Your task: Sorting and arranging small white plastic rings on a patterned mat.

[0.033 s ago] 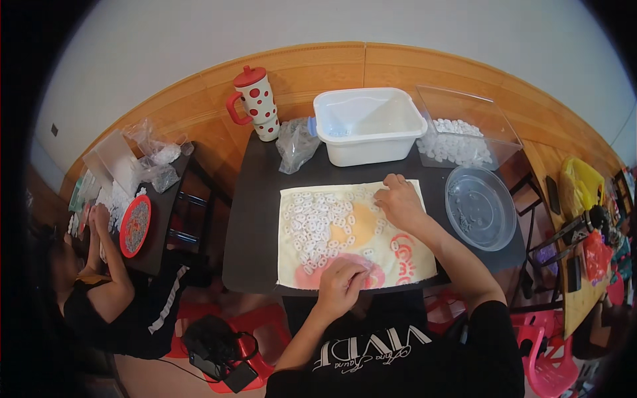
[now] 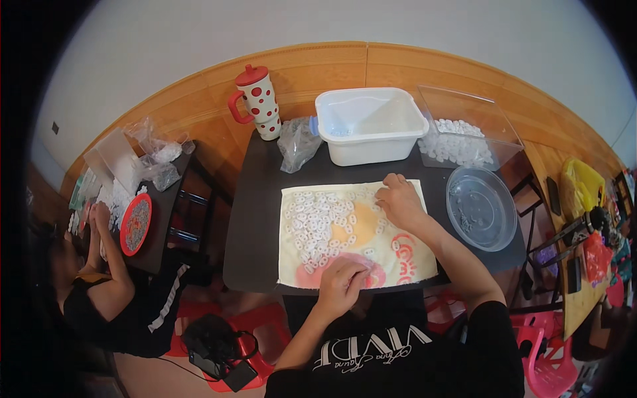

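Note:
My left hand (image 2: pixel 341 285) is at the near edge of a cream cloth (image 2: pixel 424 265), over its pink print. Its fingers are pinched together, and anything between them is too small to make out. Toward the cloth's far right part rests my right hand (image 2: pixel 401 204), fingers bent down and the thumb apart from them, with nothing visible in it. Many small white oval pieces with holes (image 2: pixel 315 222) cover the cloth's left half. A few more pieces lie scattered beside my right hand and across the yellow print.
Behind the cloth are a spotted tumbler (image 2: pixel 260 103), a plastic bag (image 2: pixel 298 142), a white tub (image 2: pixel 371 149) and a clear box of white pieces (image 2: pixel 458 142). A round clear container (image 2: pixel 481 209) stands at right. Another person (image 2: pixel 103 265) works at the left table by a red tray (image 2: pixel 136 225).

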`<state>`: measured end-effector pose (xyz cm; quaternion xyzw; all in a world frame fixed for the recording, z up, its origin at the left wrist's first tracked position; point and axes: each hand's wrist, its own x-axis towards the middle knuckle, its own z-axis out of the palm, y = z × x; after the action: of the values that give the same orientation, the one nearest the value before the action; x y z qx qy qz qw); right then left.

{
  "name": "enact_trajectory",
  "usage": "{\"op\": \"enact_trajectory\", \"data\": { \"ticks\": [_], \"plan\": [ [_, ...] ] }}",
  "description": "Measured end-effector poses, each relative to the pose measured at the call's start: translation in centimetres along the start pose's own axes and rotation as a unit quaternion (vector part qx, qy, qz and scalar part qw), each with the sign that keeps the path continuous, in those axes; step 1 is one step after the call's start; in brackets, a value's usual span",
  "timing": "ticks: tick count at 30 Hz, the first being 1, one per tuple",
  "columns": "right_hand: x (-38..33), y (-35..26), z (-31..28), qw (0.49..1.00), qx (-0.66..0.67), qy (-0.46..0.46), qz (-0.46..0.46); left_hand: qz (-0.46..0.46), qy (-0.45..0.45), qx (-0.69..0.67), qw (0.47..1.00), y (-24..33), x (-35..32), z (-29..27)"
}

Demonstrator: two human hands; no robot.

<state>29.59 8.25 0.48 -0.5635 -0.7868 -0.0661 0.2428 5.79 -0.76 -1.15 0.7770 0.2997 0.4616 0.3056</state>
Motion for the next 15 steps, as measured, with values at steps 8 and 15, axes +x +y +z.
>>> {"op": "enact_trajectory", "data": {
  "ticks": [8, 15],
  "plan": [
    [-2.0, -2.6, -3.7, 0.924, 0.338, -0.106, 0.145, -0.071, 0.02, -0.064, 0.995, 0.5, 0.2, -0.6],
    [-7.3, -8.7, -5.4, 0.791, 0.598, 0.013, 0.129, -0.056, 0.058, -0.102, 0.992, 2.3, 1.7, -0.2]
  ]
}}
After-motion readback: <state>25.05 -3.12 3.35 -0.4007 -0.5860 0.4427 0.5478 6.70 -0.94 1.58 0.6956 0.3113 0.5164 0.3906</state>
